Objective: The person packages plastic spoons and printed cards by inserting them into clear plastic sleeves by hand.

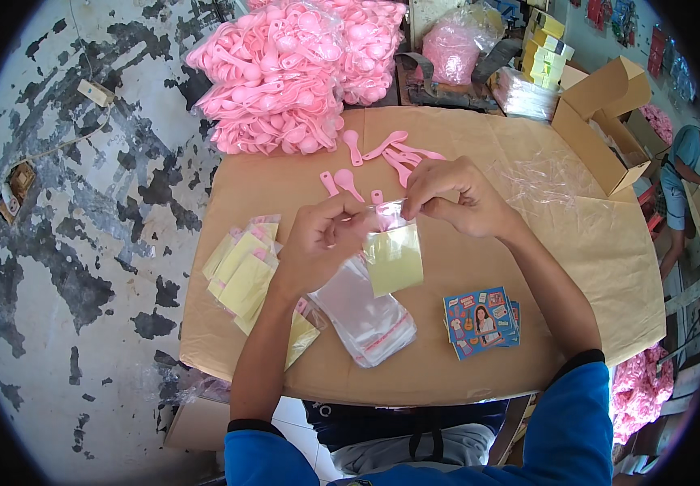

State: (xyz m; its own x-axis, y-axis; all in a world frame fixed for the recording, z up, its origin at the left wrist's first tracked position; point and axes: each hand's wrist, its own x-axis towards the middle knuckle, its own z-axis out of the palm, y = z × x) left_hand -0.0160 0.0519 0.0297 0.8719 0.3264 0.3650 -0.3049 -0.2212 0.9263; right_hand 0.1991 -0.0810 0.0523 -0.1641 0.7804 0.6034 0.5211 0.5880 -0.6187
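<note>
Over the middle of the table I hold up a small clear plastic bag (388,215) with a pale yellow card (396,261) in its lower part. My left hand (323,236) pinches the bag's upper left edge, and my right hand (457,194) pinches its upper right corner. Something pink shows at the bag's top; whether it lies inside or behind I cannot tell. Below my left hand lies a stack of flat clear bags (364,317). Left of it are several filled packets (245,285) with yellow cards. Blue printed cards (481,322) lie stacked near my right forearm.
Loose pink plastic spoons (351,148) lie beyond my hands. Large clear sacks of pink spoons (273,77) stand at the back left. Crumpled clear film (546,182) and an open cardboard box (601,134) are at the right. Another person (678,174) is at the far right.
</note>
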